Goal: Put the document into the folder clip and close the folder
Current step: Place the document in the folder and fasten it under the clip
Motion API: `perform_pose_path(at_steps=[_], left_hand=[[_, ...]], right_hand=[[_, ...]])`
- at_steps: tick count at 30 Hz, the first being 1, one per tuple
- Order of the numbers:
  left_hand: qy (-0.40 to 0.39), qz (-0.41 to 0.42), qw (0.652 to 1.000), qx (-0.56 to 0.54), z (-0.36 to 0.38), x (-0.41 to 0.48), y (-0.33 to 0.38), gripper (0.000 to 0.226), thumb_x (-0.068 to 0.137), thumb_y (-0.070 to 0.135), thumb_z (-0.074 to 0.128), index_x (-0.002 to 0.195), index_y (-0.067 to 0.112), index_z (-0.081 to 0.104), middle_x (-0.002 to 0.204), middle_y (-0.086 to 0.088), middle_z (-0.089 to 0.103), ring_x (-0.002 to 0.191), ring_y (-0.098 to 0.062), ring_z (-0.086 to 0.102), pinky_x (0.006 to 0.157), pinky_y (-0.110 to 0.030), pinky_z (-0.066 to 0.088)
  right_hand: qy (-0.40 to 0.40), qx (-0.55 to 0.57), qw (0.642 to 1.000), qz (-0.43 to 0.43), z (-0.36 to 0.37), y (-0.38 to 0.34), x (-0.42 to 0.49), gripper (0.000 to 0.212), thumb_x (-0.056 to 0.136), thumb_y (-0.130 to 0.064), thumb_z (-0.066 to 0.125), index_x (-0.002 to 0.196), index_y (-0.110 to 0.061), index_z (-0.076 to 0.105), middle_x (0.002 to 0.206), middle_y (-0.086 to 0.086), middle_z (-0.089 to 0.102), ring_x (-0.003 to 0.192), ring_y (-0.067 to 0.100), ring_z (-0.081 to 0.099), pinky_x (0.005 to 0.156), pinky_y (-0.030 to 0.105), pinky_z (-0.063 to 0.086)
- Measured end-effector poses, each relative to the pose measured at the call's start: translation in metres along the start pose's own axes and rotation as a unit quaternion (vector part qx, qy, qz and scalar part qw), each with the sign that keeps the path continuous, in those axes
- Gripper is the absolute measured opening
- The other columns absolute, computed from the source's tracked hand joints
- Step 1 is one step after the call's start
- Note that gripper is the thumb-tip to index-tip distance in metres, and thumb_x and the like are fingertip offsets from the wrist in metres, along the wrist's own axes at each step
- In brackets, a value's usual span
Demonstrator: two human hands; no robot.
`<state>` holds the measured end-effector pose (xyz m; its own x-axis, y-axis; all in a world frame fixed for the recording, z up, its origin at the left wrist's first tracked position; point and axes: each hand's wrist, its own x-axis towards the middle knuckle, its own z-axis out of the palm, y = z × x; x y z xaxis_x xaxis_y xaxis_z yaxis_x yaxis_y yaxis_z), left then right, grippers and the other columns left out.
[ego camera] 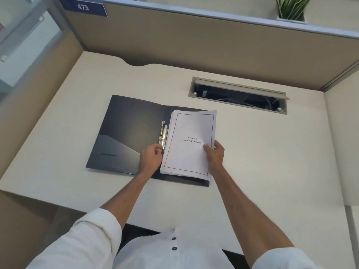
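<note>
A dark folder [126,133] lies open on the desk. Its metal clip [162,134] runs along the spine and stands raised. A white stapled document [189,152] titled "Chapter 6" lies on the folder's right half, its left edge beside the clip. My left hand [151,159] pinches the lower end of the clip lever. My right hand [214,154] grips the document's right edge, thumb on top of the page.
An open cable tray [239,95] is sunk into the desk [272,152] behind the folder. Beige partition walls [194,45] close off the back and left. A plant [291,8] stands beyond the partition at the far right.
</note>
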<state>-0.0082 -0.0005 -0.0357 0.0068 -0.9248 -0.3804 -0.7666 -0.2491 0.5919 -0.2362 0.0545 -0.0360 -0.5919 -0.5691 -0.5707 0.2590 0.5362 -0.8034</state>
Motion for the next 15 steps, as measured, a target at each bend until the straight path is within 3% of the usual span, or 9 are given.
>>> perform_pose_path(at_steps=[5,8,11,15], left_hand=[[-0.006,0.021,1.000,0.023,-0.001,0.005,-0.002,0.040,0.107,0.009,0.048,0.130,0.018,0.078,0.121,-0.008,0.082,0.114,-0.034,0.074,0.100,-0.039,0.059],[0.010,0.036,0.999,0.028,-0.001,0.005,-0.003,0.037,0.106,0.009,0.050,0.131,0.014,0.078,0.123,-0.009,0.081,0.114,-0.035,0.074,0.100,-0.043,0.061],[0.016,0.036,0.999,0.031,0.000,0.004,-0.003,0.035,0.104,0.009,0.052,0.127,0.012,0.078,0.121,-0.009,0.080,0.112,-0.035,0.074,0.099,-0.045,0.061],[0.028,0.026,0.999,0.034,0.002,0.002,-0.003,0.032,0.102,0.010,0.057,0.126,0.011,0.078,0.122,-0.010,0.080,0.112,-0.034,0.074,0.101,-0.044,0.061]], right_hand=[[-0.002,-0.003,1.000,0.002,0.014,-0.002,0.001,0.037,0.103,0.001,0.060,0.139,-0.001,0.070,0.135,0.020,0.076,0.127,0.042,0.071,0.116,0.055,0.056],[-0.010,-0.040,0.999,-0.009,0.018,-0.003,0.003,0.035,0.103,-0.003,0.061,0.138,-0.002,0.069,0.134,0.017,0.076,0.128,0.040,0.071,0.115,0.053,0.056],[-0.019,-0.137,0.990,-0.034,0.020,-0.004,0.004,0.034,0.105,-0.011,0.059,0.138,-0.002,0.066,0.136,0.015,0.073,0.128,0.039,0.068,0.113,0.050,0.056],[-0.019,-0.327,0.942,-0.066,0.024,-0.010,0.005,0.037,0.110,-0.026,0.053,0.135,0.000,0.057,0.132,0.020,0.069,0.123,0.041,0.067,0.099,0.044,0.054]])
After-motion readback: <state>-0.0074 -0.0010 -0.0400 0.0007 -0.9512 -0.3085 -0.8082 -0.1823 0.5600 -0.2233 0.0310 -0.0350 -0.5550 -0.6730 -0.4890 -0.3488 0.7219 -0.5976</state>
